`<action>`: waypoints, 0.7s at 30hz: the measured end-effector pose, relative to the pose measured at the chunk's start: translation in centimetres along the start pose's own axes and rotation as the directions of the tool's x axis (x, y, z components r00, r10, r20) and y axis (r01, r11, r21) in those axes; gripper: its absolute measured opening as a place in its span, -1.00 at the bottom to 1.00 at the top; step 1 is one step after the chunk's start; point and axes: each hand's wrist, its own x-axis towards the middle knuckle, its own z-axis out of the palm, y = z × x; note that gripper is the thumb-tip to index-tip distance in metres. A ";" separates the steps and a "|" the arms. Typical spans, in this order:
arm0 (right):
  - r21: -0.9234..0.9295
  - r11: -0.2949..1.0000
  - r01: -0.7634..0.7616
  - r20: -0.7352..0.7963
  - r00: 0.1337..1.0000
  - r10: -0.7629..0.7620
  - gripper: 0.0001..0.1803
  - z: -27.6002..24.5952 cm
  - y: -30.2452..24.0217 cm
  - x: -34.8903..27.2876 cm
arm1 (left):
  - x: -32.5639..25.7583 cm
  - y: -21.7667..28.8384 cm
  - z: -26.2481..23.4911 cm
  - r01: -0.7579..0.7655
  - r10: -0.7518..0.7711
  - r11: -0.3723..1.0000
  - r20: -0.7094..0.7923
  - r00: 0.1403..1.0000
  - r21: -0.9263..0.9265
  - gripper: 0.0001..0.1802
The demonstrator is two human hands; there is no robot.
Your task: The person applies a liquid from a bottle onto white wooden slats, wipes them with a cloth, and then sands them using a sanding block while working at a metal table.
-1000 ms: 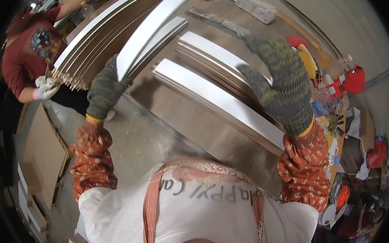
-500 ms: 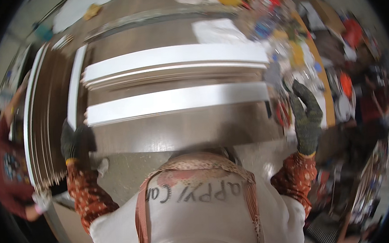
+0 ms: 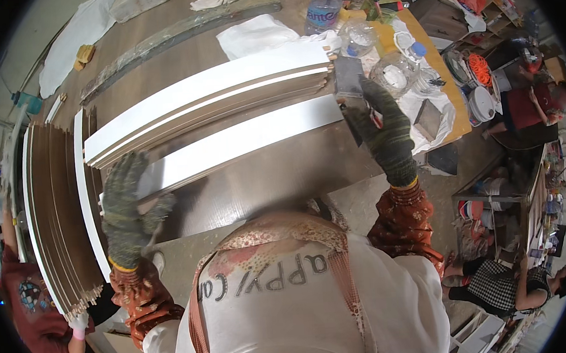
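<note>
My left hand (image 3: 126, 210), in a dark green knit glove, is open with the thumb apart from the fingers. It hovers at the left end of the front white strip (image 3: 247, 139), beside an upright white-edged board (image 3: 90, 183). My right hand (image 3: 388, 133), gloved alike, is at that strip's right end. Its fingers curl around a small red-and-silver tool (image 3: 376, 117), mostly hidden by the glove. Just beyond them lies a dark grey block (image 3: 349, 77). Behind the front strip rests a stack of white-faced strips (image 3: 205, 90).
At left, a person in a dark red shirt (image 3: 33, 312) has a gloved hand at a thick stack of boards (image 3: 56, 212). Plastic bottles (image 3: 324, 9), white cloth (image 3: 253, 35) and a long worn bar (image 3: 175, 43) occupy the table's far side. Other people are at right.
The view has turned and sharpened. My left hand has come off the upright board and spread over the front strip's end. My right hand has moved in and closed around the small red tool.
</note>
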 end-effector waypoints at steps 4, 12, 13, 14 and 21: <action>0.083 0.985 -0.152 -0.030 0.988 0.155 -0.56 -2.7 2.8 0.3 | 0.6 0.6 2.8 0.089 -0.122 0.980 0.186 0.975 0.177 -0.21; 0.122 0.993 -0.003 0.000 1.000 0.003 -0.64 -0.7 4.7 4.7 | 1.3 -1.7 3.5 0.200 -0.242 0.969 0.417 0.876 0.142 -0.23; 0.084 0.995 0.062 0.036 0.997 -0.065 -0.64 0.1 5.3 6.1 | 1.0 -1.8 3.6 0.163 -0.207 0.976 0.376 0.903 0.145 -0.23; 0.047 0.991 0.127 0.076 0.989 -0.130 -0.64 0.9 5.7 7.5 | 0.6 -2.0 3.8 0.126 -0.169 0.981 0.337 0.926 0.148 -0.22; -0.252 0.894 0.371 0.690 0.716 -0.103 -0.53 5.4 5.8 18.6 | 1.1 2.3 1.9 0.172 -0.198 0.957 0.092 0.976 0.234 -0.20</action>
